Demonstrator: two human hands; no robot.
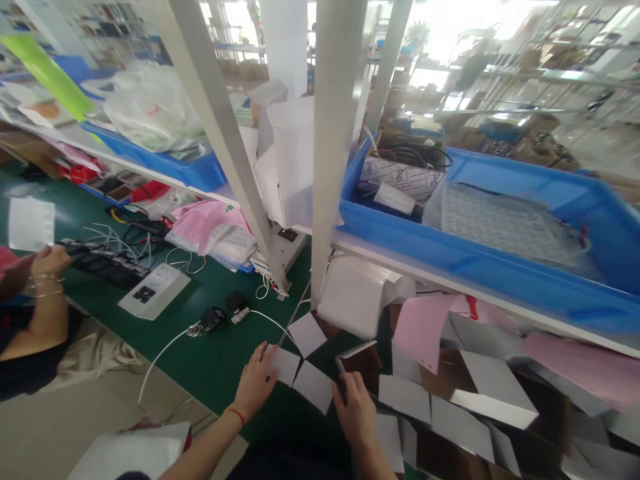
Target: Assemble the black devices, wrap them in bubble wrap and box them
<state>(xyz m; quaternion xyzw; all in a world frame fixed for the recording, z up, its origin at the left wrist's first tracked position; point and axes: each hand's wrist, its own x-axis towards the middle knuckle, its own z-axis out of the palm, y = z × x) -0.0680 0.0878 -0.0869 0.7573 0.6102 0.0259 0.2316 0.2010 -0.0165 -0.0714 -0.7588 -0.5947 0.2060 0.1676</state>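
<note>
Box (313, 387) with white flaps folded outward, on the green tabletop (197, 293) at the lower centre, between the person's two hands. Left hand (257, 383) touches a flap on the box's left, its fingers slightly parted; whether they pinch the card or only rest on it, I cannot tell. Right hand (357, 407) is bent at the flaps on the other side, thumb and fingers near a card edge; its grip is also unclear. More boxes (460, 427), white on some faces and brown on others, crowd the right side with flaps up.

The box looks like thin card: probably light, stiff along its folds, springy at the flaps and easily creased or crushed. The surface seems smooth, perhaps a little slippery. The side walls, near the corners, look like the firmest hold; a single flap would likely bend.

No brand or wording can be read. The box's visible flaps look plain. A patterned carton (400, 175) in the blue tray (380, 227) above carries repeated dark marks, too blurred to make out. A clear bag (155, 107) at upper left has a small red mark, also illegible.
</note>
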